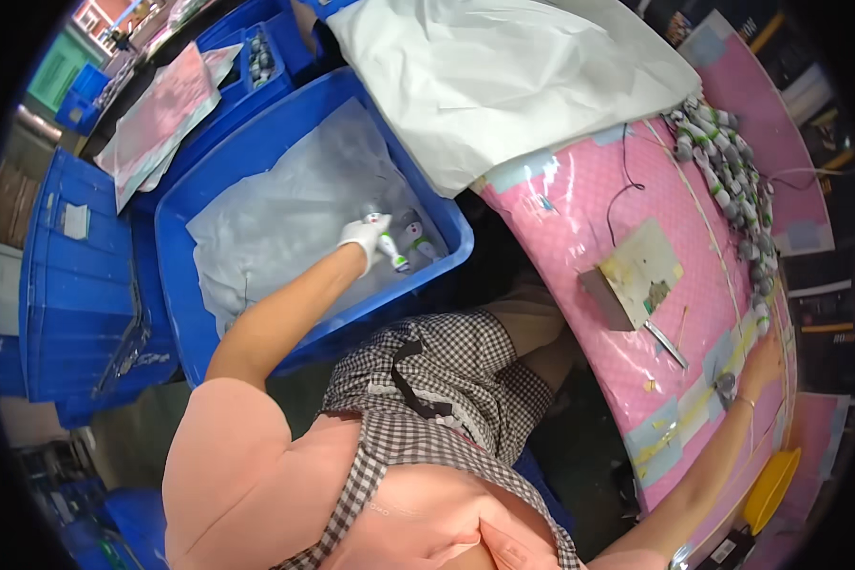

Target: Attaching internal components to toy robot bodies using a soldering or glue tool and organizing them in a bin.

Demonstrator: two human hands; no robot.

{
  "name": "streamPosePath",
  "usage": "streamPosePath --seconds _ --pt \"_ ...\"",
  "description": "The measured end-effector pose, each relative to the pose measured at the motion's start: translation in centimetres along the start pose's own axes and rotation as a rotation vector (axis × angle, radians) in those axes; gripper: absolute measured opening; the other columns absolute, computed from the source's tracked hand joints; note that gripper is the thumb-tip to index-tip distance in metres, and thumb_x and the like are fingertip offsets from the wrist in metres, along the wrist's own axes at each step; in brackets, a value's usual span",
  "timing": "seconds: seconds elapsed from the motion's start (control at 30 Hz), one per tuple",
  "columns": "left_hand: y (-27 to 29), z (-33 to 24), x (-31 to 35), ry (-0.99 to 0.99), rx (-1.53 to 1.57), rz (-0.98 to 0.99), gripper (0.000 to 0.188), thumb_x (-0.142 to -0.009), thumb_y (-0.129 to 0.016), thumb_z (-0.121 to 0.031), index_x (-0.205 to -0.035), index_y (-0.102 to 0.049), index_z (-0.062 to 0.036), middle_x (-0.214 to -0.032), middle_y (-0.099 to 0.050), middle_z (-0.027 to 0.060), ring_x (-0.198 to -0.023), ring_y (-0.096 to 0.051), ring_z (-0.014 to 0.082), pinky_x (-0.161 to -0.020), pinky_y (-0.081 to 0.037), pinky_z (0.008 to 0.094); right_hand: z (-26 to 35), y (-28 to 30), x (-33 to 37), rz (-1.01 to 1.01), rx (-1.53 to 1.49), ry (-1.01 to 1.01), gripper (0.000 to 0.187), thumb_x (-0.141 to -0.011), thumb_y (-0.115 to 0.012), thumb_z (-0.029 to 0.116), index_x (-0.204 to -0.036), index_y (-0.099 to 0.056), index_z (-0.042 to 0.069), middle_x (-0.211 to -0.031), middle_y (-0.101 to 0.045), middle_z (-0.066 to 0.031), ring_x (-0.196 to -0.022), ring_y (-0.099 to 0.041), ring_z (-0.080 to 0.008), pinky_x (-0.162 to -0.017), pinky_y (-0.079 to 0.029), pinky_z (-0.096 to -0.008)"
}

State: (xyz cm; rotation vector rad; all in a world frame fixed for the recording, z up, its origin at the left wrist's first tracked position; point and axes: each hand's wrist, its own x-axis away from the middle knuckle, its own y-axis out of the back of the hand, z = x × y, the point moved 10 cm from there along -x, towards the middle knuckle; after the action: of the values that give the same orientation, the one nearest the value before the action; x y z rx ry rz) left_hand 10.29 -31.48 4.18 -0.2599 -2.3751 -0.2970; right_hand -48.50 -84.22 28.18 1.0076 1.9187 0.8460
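Observation:
My left hand [363, 236], in a white glove, is closed on a small white snowman-like figurine [389, 249] with green trim, held low inside a large blue bin [458, 237]. Another such figurine [414, 231] lies just right of it on the bin's translucent plastic liner [280, 204]. Far to the right, my bare right hand [762, 366] rests at the near end of a long pile of similar figurines [722, 166]. Its fingers reach the lowest figurine [762, 315]; whether they grip it is unclear. A grey rounded piece [726, 384] sits beside that wrist.
A pink padded table [560, 228] curves along my right, partly under a white sheet [513, 76]. On it stand a small box-like fixture [636, 271] with a metal rod and a black cable [613, 214]. A yellow dish [771, 489] is at the near right. More blue bins [81, 285] stand left.

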Motion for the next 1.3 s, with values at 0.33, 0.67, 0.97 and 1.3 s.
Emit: streamPosePath --seconds 0.33,0.67,0.97,1.3 --pt "-3.5 3.8 -4.2 -0.031 -0.602 0.006 0.044 -0.077 -0.067 -0.031 -0.102 -0.061 0.0043 -0.097 -0.063 0.0152 -0.084 -0.060 0.0244 -0.075 -0.046 0.0345 -5.3 10.2 7.6 0.145 -1.279 -0.251 0.035 -0.091 -0.053 0.018 -0.122 -0.047 0.003 -0.076 -0.054 -0.0017 -0.059 -0.046 -0.0052 -0.050 -0.037 -0.0189" --pt "-7.1 -0.8 -3.8 -0.684 -1.420 0.320 0.054 -0.082 -0.054 -0.044 -0.110 -0.059 0.0012 -0.099 -0.062 0.0228 -0.072 -0.066 0.0277 -0.059 -0.053 0.0345 19.3 18.7 13.5 0.532 -2.602 -0.168 0.016 -0.088 -0.053 0.014 -0.100 -0.048 0.004 -0.073 -0.043 -0.0002 -0.056 -0.035 -0.0079 -0.054 -0.031 -0.0209" --pt "-13.9 -8.8 24.8 -0.318 -0.352 1.145 0.030 -0.085 -0.062 -0.028 -0.096 -0.059 0.0008 -0.078 -0.061 0.0074 -0.068 -0.061 0.0164 -0.062 -0.050 0.0261 32.4 22.4 19.3 0.951 -2.751 -0.061 0.020 -0.091 -0.052 0.015 -0.106 -0.043 0.006 -0.085 -0.060 -0.0141 -0.053 -0.048 -0.0126 -0.049 -0.040 -0.0229" --pt "-22.1 -4.2 34.1 0.037 0.446 1.392 0.035 -0.089 -0.057 -0.017 -0.119 -0.047 -0.0025 -0.108 -0.059 0.0090 -0.101 -0.056 0.0182 -0.082 -0.050 0.0325 26.5 18.9 25.1 0.930 -3.365 -0.090 0.039 -0.089 -0.056 0.014 -0.125 -0.042 0.010 -0.116 -0.050 -0.0133 -0.051 -0.046 -0.0070 -0.052 -0.040 -0.0203"
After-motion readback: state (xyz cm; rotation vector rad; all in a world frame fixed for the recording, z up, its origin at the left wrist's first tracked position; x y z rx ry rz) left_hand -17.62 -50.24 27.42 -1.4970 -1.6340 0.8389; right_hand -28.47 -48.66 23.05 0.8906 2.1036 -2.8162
